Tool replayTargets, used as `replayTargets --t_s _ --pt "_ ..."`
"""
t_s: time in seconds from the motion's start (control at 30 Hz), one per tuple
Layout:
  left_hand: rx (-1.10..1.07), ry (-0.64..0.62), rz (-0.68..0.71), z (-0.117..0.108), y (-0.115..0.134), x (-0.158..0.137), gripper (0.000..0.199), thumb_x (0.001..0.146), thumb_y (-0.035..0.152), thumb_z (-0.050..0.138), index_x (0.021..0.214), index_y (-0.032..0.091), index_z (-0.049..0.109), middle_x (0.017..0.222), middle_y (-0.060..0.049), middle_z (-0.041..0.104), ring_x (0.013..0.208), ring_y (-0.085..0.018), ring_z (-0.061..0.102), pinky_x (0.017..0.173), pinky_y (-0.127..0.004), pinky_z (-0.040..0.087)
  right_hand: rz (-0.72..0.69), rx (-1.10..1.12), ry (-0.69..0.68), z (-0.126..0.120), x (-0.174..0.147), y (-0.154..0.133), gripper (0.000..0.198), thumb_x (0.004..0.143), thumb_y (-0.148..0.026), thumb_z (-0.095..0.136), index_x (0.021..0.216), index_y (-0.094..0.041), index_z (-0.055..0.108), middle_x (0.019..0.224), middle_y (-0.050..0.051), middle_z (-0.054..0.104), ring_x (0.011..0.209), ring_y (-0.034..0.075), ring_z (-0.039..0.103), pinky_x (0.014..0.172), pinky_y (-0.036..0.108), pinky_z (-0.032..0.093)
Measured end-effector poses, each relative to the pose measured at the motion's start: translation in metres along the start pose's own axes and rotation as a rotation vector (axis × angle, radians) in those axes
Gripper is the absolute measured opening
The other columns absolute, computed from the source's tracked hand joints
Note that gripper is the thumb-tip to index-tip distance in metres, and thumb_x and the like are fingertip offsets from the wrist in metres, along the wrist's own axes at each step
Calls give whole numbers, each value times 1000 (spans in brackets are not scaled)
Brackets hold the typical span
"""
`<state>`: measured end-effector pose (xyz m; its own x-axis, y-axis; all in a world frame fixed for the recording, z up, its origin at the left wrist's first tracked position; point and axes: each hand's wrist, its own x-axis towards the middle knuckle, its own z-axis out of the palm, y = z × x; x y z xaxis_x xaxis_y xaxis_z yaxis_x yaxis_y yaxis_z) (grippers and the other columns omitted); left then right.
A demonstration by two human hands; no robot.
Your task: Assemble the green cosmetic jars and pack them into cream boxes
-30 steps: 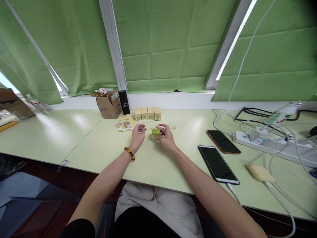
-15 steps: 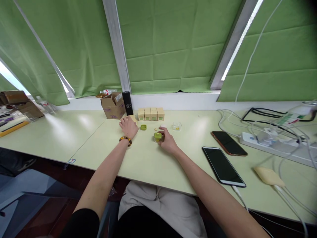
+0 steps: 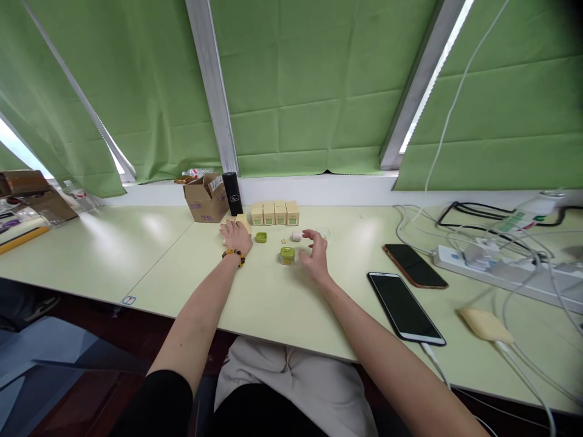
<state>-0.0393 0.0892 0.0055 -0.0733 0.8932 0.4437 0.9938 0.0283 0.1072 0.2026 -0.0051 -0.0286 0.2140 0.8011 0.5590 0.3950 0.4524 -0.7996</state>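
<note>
Visibly, a small clear green-topped container (image 3: 287,257)

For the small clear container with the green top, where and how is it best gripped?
Likely by opposite side walls, just under the green top, in a thumb-and-finger pinch coming from the right. The small clear container stands upright and looks boxy, giving opposed faces, and the right hand is just to its right with thumb and fingers apart.
</note>
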Motion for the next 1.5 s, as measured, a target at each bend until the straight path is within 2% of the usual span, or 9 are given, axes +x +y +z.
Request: replayTargets --t_s 0.2,0.33,0.43,0.7,0.87,1.03,1.17,1.37,1.5 --pt "-129 130 36 -19 -1 -7 46 95 27 55 137 7 53 142 -29 57 153 -43 30 127 -66 9 -92 -20 72 0 -2 -12 50 80 -23 58 130 -26 52 130 11 61 126 34 48 105 57 46" --pt "-184 246 91 -32 2 -14 51 100 32 52 144 8 50 146 -25 58 144 -42 43 121 -60 32 -176 -4 87 0 -5 -25 40 86 -25 59 125 -25 55 129 11 61 124 33 52 103 56 48" --pt "-266 354 244 -40 15 -28 58 103 35 50 154 8 43 155 -26 51 139 -38 52 113 -51 44 -202 91 67 4 -7 -36 32 92 -29 62 124 -24 58 125 11 63 113 29 61 97 51 52" --pt "-360 508 631 -58 65 -84 56 106 37 47 158 17 44 157 -24 54 138 -37 59 118 -56 37 -31 409 3 11 -4 -44 53 96 -54 68 138 -24 54 119 11 74 109 27 69 99 47 54" --pt "-551 455 789 -66 71 -91 66 100 38 60 160 19 40 157 -24 52 141 -38 55 116 -57 41 -4 552 36 5 4 -37 55 92 -58 71 133 -22 60 118 12 74 105 27 70 95 45 57" --pt "-976 261 624 -64 68 -77 66 101 40 60 160 22 36 152 -20 55 140 -33 55 112 -53 48 -96 484 38 2 3 -36 47 96 -53 66 131 -23 62 125 13 72 108 28 70 95 47 58" --pt "-1105 137 648 -53 57 -68 61 100 37 63 156 24 43 145 -17 61 131 -30 62 109 -50 53 -304 263 28 0 -2 -36 38 100 -40 60 134 -24 60 125 14 72 107 30 70 93 50 59" --pt "-777 513 820 -52 38 -71 36 96 21 60 132 23 55 139 -15 63 138 -31 53 113 -59 48 -722 -24 38 -7 -1 -40 47 96 -18 53 142 -27 51 143 16 62 138 34 58 110 61 53" --pt "-600 770 773 -47 37 -75 27 93 18 64 118 26 57 134 -13 61 131 -30 54 106 -56 51 -847 -182 205 -8 1 -39 41 95 -12 53 132 -31 54 138 14 56 135 34 56 104 60 56"
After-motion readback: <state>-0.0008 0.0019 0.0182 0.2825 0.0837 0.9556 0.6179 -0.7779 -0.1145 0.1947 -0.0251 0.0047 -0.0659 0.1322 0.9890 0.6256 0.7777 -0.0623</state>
